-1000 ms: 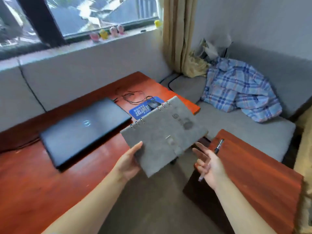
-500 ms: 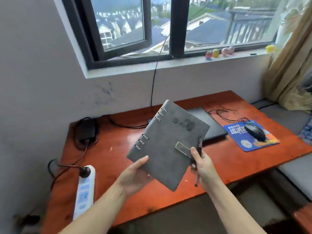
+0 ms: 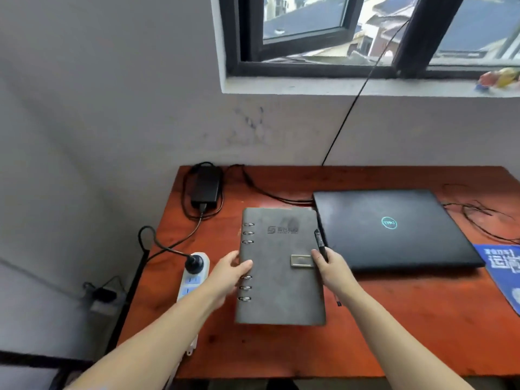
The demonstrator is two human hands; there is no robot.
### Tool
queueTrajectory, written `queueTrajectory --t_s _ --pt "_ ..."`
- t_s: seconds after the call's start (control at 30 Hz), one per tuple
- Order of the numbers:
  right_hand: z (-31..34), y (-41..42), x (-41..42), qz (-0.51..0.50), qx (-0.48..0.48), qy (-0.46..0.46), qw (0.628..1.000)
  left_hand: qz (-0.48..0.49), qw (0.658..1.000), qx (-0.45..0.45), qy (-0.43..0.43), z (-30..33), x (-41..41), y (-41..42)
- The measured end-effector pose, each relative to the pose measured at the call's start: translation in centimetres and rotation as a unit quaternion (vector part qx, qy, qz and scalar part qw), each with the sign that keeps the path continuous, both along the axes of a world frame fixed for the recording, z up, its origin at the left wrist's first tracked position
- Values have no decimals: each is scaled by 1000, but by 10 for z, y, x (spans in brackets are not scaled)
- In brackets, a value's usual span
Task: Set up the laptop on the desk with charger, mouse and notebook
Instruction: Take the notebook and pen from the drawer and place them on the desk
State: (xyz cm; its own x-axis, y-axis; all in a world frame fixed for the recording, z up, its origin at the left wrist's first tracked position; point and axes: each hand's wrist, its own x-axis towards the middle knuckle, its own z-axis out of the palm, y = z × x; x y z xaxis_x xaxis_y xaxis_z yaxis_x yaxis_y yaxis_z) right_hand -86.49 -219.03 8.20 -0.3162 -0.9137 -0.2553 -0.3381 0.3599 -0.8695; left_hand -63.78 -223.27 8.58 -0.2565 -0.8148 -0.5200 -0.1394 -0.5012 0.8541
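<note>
The gray notebook (image 3: 280, 266) lies flat on the desk (image 3: 394, 319), just left of the closed laptop (image 3: 394, 229). The left hand (image 3: 229, 273) grips its ring edge. The right hand (image 3: 330, 267) holds its other edge and pinches a pen (image 3: 320, 243) too. The pen could slip and roll off, because those fingers do two jobs. The notebook could bump the laptop, since they almost touch. The charger (image 3: 205, 187) sits behind the notebook. Half a second ago the notebook was tilted up in the air; now it is down.
</note>
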Motion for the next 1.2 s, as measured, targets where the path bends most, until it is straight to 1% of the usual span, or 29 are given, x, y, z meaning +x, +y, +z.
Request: queueTrajectory --t_s 0.1,0.2,0.33,0.43,0.57,0.67,0.77,0.83,0.93,1.03,1.1,1.2 --pt "-27 -15 9 24 18 86 996 23 998 -5 -55 -22 2 -13" --pt "-42 -28 9 48 34 146 988 16 992 -28 -125 -43 0 -24" --pt "-56 -36 8 53 69 164 983 -9 961 -70 -266 -63 -5 -34" --pt "-62 -35 7 41 66 169 982 -26 940 -108 -323 -70 -9 -37" --pt "-62 -33 7 21 51 168 984 -37 933 -124 -336 -74 -9 -37" --pt "-58 -33 8 18 59 164 985 -42 933 -123 -335 -74 -9 -39" --pt "-47 -36 11 16 89 208 974 -50 933 -125 -333 -72 -10 -40" --pt "-37 -40 17 38 84 236 967 -51 933 -124 -333 -70 -10 -39" --pt "-25 -46 33 113 58 256 958 -56 933 -119 -336 -69 -10 -37" --pt "-22 -49 57 162 39 251 954 -59 932 -117 -339 -69 -10 -32" --pt "-27 -46 70 152 32 232 960 -51 933 -114 -337 -70 -9 -26" --pt "-39 -41 77 99 38 213 971 -42 935 -112 -333 -71 -7 -19"
